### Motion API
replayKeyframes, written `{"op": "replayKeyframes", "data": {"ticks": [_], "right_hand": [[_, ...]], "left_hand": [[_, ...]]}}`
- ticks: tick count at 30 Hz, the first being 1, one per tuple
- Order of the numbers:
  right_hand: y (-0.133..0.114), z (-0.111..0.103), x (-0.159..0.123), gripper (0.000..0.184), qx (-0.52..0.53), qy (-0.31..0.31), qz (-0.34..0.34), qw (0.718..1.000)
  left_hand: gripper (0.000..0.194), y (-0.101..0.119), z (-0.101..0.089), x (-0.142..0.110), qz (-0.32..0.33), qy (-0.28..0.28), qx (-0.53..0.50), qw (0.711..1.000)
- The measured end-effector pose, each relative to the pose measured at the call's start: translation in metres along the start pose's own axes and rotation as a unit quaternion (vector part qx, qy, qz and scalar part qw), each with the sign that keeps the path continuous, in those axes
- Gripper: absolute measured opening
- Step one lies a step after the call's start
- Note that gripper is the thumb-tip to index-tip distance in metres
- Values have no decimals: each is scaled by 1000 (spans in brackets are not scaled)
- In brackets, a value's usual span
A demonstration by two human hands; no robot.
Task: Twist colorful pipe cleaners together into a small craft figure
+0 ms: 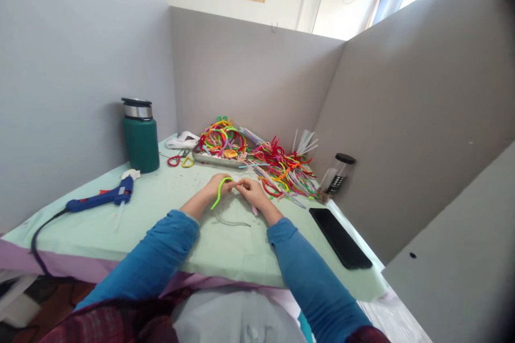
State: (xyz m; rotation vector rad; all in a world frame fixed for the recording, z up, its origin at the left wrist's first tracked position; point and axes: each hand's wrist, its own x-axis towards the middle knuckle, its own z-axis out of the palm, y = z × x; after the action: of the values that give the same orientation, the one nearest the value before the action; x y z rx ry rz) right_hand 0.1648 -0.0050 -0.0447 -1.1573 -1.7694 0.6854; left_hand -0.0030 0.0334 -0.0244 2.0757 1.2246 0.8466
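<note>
My left hand [219,186] is closed on a bright yellow-green pipe cleaner [218,196], whose bent tail hangs over the back of the hand. Close beside it, my right hand [251,192] has its thumb and fingers pinched together, meeting the left fingertips above the table. What the right fingers pinch is too small to make out. Below the hands a thin grey pipe cleaner [233,223] lies curved on the pale green tablecloth [217,249]. A small pink piece [255,210] shows by the right wrist.
Behind the hands stands a metal tray [219,161] of coloured pipe-cleaner shapes, with a loose heap [284,166] to its right. A blue glue gun [102,196], green bottle [140,142] and red-handled scissors [174,161] are left. A black phone [340,238] and clear bottle [338,177] are right.
</note>
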Motion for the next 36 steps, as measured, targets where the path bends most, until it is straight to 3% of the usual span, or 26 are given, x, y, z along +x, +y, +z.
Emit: {"op": "replayKeyframes", "data": {"ticks": [27,36], "right_hand": [[-5,2,-2,18,-12,2,-8,1000],[-7,0,-2,16,3,6,9,1000]], "left_hand": [[47,13,-3,-9,-12,-16,6,1000],[50,20,-5,-13,-70,37,-65,995]]}}
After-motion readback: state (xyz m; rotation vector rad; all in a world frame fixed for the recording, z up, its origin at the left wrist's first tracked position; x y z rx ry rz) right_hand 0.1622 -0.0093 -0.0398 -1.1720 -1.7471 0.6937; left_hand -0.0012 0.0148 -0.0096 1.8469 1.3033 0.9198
